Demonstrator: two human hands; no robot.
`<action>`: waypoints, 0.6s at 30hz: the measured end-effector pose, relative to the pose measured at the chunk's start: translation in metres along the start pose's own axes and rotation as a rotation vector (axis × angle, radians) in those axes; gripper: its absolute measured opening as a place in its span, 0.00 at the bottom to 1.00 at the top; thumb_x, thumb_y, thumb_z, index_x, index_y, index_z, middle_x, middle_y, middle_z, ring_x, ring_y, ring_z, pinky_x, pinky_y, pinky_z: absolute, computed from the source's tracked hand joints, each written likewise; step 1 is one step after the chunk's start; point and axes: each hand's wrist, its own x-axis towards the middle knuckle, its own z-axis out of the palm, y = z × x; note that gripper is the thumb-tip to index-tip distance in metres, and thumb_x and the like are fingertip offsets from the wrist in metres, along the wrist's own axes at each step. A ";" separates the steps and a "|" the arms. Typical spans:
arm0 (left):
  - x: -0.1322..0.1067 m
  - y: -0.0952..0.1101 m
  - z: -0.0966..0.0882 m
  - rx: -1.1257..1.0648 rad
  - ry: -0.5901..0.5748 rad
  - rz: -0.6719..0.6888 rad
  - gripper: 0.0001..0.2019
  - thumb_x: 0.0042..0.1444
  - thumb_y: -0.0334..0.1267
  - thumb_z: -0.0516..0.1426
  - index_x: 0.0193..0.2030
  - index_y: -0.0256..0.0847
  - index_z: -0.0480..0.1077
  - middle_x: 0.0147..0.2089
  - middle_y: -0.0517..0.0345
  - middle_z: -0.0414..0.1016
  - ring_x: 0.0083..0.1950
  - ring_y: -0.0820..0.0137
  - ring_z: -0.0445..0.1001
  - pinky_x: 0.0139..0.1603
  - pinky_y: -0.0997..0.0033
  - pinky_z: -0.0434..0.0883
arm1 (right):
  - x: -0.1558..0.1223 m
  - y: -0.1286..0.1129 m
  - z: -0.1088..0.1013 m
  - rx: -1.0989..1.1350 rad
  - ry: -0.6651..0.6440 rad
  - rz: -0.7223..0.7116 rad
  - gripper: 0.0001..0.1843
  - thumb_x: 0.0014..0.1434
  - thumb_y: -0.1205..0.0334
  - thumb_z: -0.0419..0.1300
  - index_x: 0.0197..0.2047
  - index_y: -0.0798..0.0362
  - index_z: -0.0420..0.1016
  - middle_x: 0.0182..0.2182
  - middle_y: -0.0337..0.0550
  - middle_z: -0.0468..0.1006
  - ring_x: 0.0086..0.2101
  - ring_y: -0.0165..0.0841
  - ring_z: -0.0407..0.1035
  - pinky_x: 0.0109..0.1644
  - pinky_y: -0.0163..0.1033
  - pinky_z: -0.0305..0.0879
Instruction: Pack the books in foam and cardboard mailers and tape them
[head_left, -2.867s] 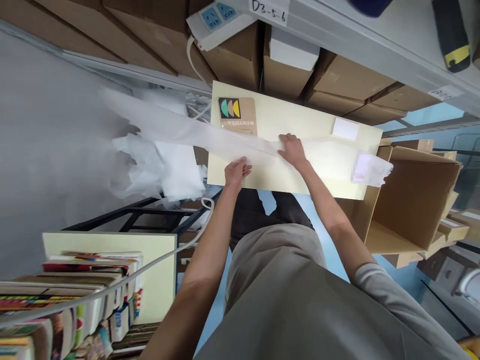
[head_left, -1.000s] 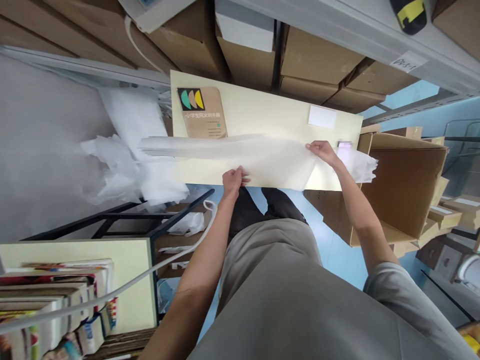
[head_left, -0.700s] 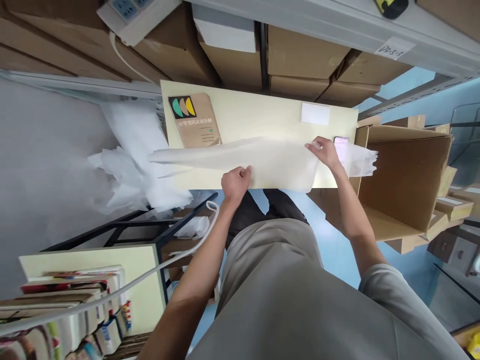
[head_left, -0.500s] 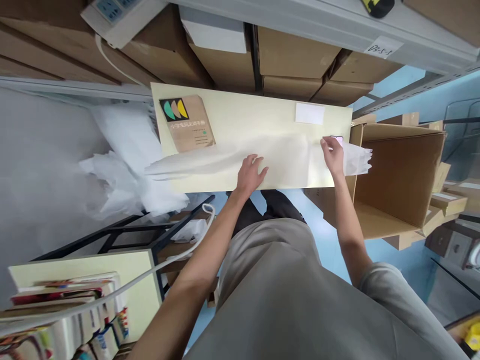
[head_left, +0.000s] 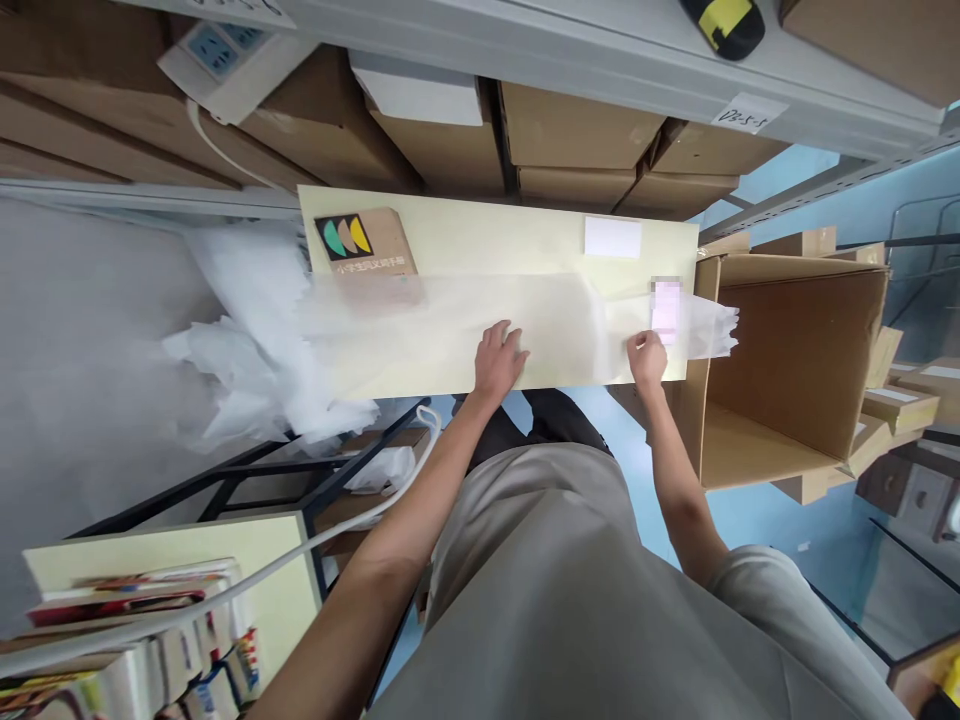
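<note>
L fingers spread on thin, see-thru sheet; R fingers curled, grip unclear

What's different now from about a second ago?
The translucent sheet is spread flatter, covering the lower part of the synonym handbook. The left hand released the sheet's near edge and opened over it; the right hand released the sheet's right end and moved nearer the body. Phone, white card and cardboard box stayed put.

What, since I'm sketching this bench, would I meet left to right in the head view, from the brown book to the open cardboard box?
Brown book, left hand, white card, phone, open cardboard box.
</note>
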 end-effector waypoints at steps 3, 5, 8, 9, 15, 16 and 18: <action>0.001 -0.003 0.002 -0.017 0.018 -0.003 0.21 0.69 0.38 0.62 0.68 0.44 0.79 0.79 0.36 0.68 0.80 0.38 0.66 0.80 0.37 0.68 | 0.010 0.029 -0.030 0.018 0.212 0.103 0.16 0.76 0.55 0.54 0.59 0.51 0.75 0.50 0.54 0.87 0.50 0.48 0.83 0.54 0.47 0.75; 0.002 -0.004 0.004 -0.026 0.027 -0.015 0.22 0.68 0.38 0.63 0.67 0.44 0.79 0.79 0.37 0.68 0.79 0.38 0.66 0.80 0.37 0.69 | 0.020 0.046 -0.047 0.018 0.269 0.190 0.20 0.76 0.51 0.56 0.64 0.53 0.74 0.48 0.54 0.88 0.51 0.50 0.84 0.55 0.49 0.76; 0.002 -0.004 0.004 -0.014 0.023 -0.018 0.22 0.67 0.38 0.63 0.68 0.44 0.78 0.79 0.36 0.69 0.79 0.38 0.67 0.79 0.37 0.70 | 0.035 0.060 -0.056 0.051 0.132 0.211 0.23 0.75 0.47 0.63 0.61 0.57 0.77 0.47 0.58 0.89 0.53 0.53 0.85 0.57 0.50 0.77; 0.002 -0.004 0.004 -0.012 0.021 -0.015 0.23 0.67 0.38 0.63 0.68 0.44 0.78 0.78 0.36 0.69 0.79 0.38 0.67 0.79 0.37 0.70 | 0.039 0.061 -0.054 0.059 0.067 0.210 0.25 0.73 0.46 0.66 0.61 0.57 0.78 0.49 0.61 0.89 0.54 0.55 0.84 0.59 0.50 0.77; 0.000 -0.003 0.002 -0.010 0.023 -0.006 0.23 0.68 0.39 0.62 0.69 0.44 0.77 0.79 0.37 0.69 0.79 0.39 0.67 0.79 0.35 0.71 | 0.029 0.056 -0.025 -0.036 -0.117 0.306 0.54 0.57 0.42 0.83 0.73 0.63 0.69 0.62 0.80 0.83 0.63 0.67 0.80 0.63 0.58 0.76; 0.000 -0.003 0.003 -0.006 0.021 -0.005 0.23 0.69 0.39 0.62 0.69 0.44 0.77 0.79 0.36 0.69 0.79 0.38 0.67 0.79 0.35 0.71 | 0.025 0.057 -0.020 -0.041 -0.109 0.314 0.54 0.58 0.42 0.82 0.74 0.63 0.67 0.62 0.81 0.82 0.63 0.67 0.79 0.62 0.59 0.76; 0.000 -0.002 0.003 -0.007 0.020 -0.005 0.24 0.69 0.38 0.62 0.70 0.42 0.77 0.80 0.34 0.68 0.80 0.38 0.67 0.79 0.36 0.70 | 0.017 0.061 -0.014 -0.035 -0.067 0.337 0.50 0.61 0.41 0.79 0.73 0.62 0.68 0.61 0.81 0.83 0.62 0.66 0.80 0.61 0.58 0.77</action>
